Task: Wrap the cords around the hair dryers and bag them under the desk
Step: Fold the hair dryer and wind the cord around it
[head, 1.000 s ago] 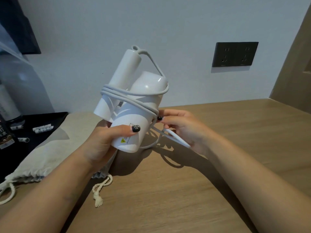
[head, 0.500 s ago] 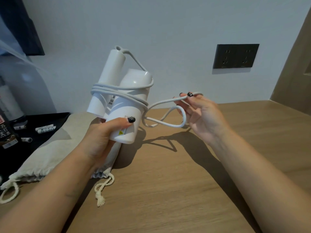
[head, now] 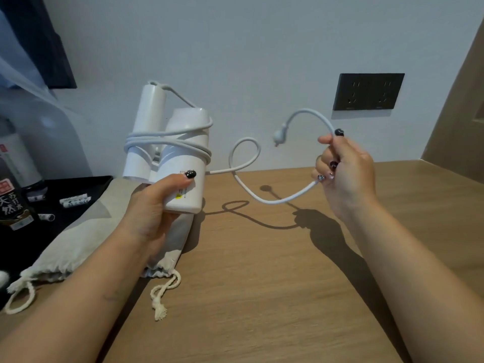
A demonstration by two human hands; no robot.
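Note:
My left hand (head: pixel 154 213) grips a white folded hair dryer (head: pixel 180 158) above the wooden desk (head: pixel 262 284), thumb on its body. Several turns of the white cord (head: pixel 246 163) circle the dryer's handle and barrel. The loose end runs right in a small loop and sags above the desk. My right hand (head: pixel 343 174) holds that end raised, fingers curled round it. The plug (head: pixel 280 133) arcs over and hangs free left of that hand. A beige drawstring bag (head: pixel 78 239) lies flat on the desk under my left hand.
A black tray (head: pixel 42 213) at the left holds a bottle (head: pixel 13 189) and small white sachets. A dark double wall socket (head: pixel 368 91) sits on the grey wall. A wooden panel (head: pixel 461 113) rises at the right edge.
My right hand drew the cord's free end away from the dryer, up and to the right. The plug has come into view. The dryer shifted a little left in my left hand.

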